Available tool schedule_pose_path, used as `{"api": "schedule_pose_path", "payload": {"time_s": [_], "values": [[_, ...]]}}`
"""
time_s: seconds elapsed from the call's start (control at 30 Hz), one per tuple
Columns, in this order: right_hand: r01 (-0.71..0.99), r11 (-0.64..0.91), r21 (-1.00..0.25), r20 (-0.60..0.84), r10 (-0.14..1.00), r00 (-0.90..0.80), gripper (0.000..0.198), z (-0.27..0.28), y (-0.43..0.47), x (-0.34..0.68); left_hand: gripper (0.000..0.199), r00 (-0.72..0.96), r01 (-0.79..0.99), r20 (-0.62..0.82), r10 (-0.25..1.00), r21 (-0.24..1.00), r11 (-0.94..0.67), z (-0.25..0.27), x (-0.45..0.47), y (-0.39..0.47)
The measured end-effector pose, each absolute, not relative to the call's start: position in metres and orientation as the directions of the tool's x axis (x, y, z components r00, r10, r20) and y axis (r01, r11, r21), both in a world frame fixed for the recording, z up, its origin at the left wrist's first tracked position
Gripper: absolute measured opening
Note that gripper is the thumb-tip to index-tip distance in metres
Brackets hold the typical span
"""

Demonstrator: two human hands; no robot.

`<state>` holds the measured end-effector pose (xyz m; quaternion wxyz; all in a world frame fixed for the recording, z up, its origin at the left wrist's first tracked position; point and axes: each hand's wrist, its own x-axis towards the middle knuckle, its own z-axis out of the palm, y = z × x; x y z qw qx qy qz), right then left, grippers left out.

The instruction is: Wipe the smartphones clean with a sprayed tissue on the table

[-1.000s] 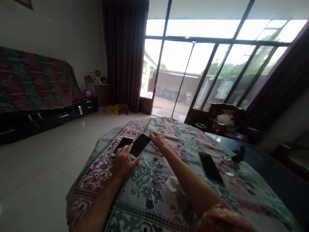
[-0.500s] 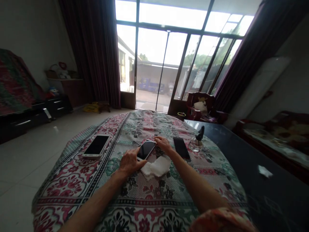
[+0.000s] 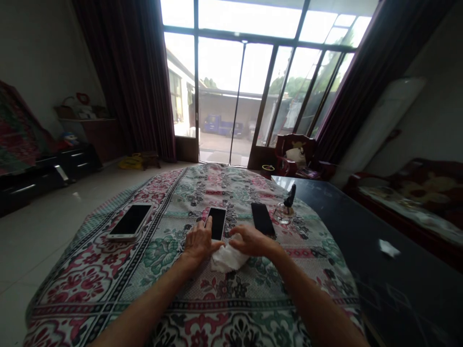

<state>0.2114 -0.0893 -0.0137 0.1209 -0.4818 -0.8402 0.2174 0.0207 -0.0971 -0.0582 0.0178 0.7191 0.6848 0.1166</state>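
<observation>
Tabletop seen from the wearer's head: a flowered tablecloth (image 3: pixel 224 289) covers the rounded table in the foreground; upon it lies a crumpled white wad (image 3: pixel 227 261), just below the central phone (image 3: pixel 218 222), which rests flat, dark screen up, in a white frame; the left hand (image 3: pixel 198 241) lies at this phone's left side, thumb and forefinger spread wide, the forefinger laid on the screen and the thumb near the lower edge; the right hand (image 3: pixel 250 240) is at the wad's upper right, its fingers curved with a narrow gap to the thumb, though whether it grips the wad cannot be told; a larger white-edged phone (image 3: pixel 130 220) lies well apart to the left; a black phone (image 3: pixel 263 219) lies near the right hand, on its far side; just beside that stands a clear bottle (image 3: pixel 283 215) with a black top; to the right extends a dark table (image 3: pixel 347 226) bearing a white scrap (image 3: pixel 388 248); beyond stand a wooden chair (image 3: pixel 285 167) and, behind, tall glass doors (image 3: pixel 219 72) with a dark curtain (image 3: pixel 126 72) at their left.
</observation>
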Motion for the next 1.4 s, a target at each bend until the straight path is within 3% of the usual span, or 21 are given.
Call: {"api": "schedule_pose_path", "payload": {"time_s": [0.23,0.4,0.5,0.73,0.83,0.97,1.4], "values": [[0.696,0.541,-0.472,0.086,0.814,-0.575,0.038,-0.033,-0.136,0.183,0.077,0.095,0.954,0.213,0.972,0.26,-0.15,-0.069,0.011,-0.094],[0.771,0.502,-0.39,0.131,0.86,-0.494,0.021,-0.053,-0.13,0.179,0.07,0.218,0.847,0.248,0.944,0.433,-0.31,-0.074,-0.017,-0.083],[0.736,0.493,-0.463,0.176,0.866,-0.468,0.022,-0.054,-0.115,0.191,0.056,0.243,0.796,0.207,0.948,0.516,-0.317,-0.072,-0.035,-0.075],[0.676,0.499,-0.542,0.425,0.857,-0.292,0.032,-0.048,-0.077,0.18,0.034,0.235,0.776,0.286,0.929,0.521,-0.357,-0.077,-0.047,-0.069],[0.687,0.522,-0.506,0.4,0.848,-0.349,0.03,-0.056,-0.07,0.157,0.021,0.258,0.77,0.272,0.927,0.522,-0.367,-0.082,-0.045,-0.07],[0.73,0.56,-0.392,0.345,0.825,-0.447,0.015,-0.066,-0.076,0.144,0.023,0.272,0.745,0.304,0.913,0.534,-0.4,-0.088,-0.045,-0.07],[0.813,0.514,-0.273,0.328,0.844,-0.424,0.027,-0.07,-0.012,0.136,0.024,0.263,0.773,0.257,0.93,0.521,-0.362,-0.081,-0.04,-0.074]]}}
